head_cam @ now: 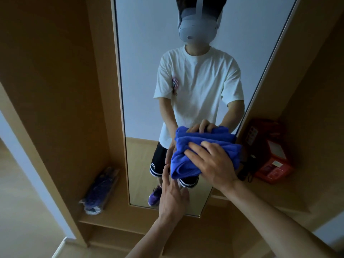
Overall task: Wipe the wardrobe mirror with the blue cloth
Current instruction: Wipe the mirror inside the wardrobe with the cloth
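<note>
A tall wardrobe mirror (149,62) in a light wooden frame fills the middle of the head view and reflects a person in a white T-shirt. A bunched blue cloth (188,157) lies against the lower right part of the glass. My right hand (210,162) presses the cloth to the mirror with spread, nearly straight fingers. My left hand (172,192) hovers just below and left of the cloth, fingers relaxed and pointing up at its lower edge, holding nothing. The cloth's reflection sits directly above it in the glass.
Wooden wardrobe panels flank the mirror. A plastic-wrapped blue bundle (101,190) lies on the low shelf to the left. A red box (270,151) with a dark cable stands in the right-hand niche, close to the cloth. Pale wooden floor shows at the lower left.
</note>
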`<move>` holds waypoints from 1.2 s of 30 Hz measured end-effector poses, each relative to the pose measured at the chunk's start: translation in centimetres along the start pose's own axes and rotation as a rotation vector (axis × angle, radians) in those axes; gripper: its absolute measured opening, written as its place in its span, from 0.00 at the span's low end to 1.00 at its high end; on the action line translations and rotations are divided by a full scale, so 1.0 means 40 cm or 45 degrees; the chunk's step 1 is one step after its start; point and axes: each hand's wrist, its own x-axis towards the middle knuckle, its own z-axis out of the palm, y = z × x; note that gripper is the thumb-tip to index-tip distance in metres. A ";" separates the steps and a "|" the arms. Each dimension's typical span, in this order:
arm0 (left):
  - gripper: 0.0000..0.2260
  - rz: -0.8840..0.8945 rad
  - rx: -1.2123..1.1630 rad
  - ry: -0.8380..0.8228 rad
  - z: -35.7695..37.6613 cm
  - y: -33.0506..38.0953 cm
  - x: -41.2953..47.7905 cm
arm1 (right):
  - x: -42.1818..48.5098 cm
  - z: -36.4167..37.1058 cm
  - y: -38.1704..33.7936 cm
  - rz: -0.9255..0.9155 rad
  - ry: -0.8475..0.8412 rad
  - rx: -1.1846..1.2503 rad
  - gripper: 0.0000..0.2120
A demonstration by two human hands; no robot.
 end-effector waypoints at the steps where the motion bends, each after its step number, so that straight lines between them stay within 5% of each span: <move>1: 0.33 -0.069 -0.059 0.004 0.004 -0.006 0.001 | -0.007 0.000 -0.004 -0.025 -0.027 -0.001 0.14; 5: 0.33 -0.614 -0.563 -0.004 0.007 -0.016 0.015 | 0.026 -0.035 0.002 -0.007 -0.026 0.055 0.15; 10: 0.36 -0.995 -1.146 0.038 0.011 0.000 0.073 | 0.131 -0.101 0.071 0.090 0.141 0.027 0.19; 17: 0.34 -1.099 -1.503 0.136 0.016 0.055 0.107 | 0.054 -0.024 0.023 0.050 0.049 0.008 0.14; 23: 0.21 -1.090 -1.837 0.218 0.006 0.047 0.107 | -0.019 0.018 -0.013 -0.164 -0.069 -0.048 0.13; 32: 0.43 -1.238 -1.465 0.236 0.013 0.031 0.152 | 0.113 -0.100 0.082 0.085 0.097 0.021 0.14; 36: 0.48 -1.073 -1.281 0.142 0.029 0.015 0.134 | 0.089 -0.084 0.063 0.081 0.083 -0.022 0.13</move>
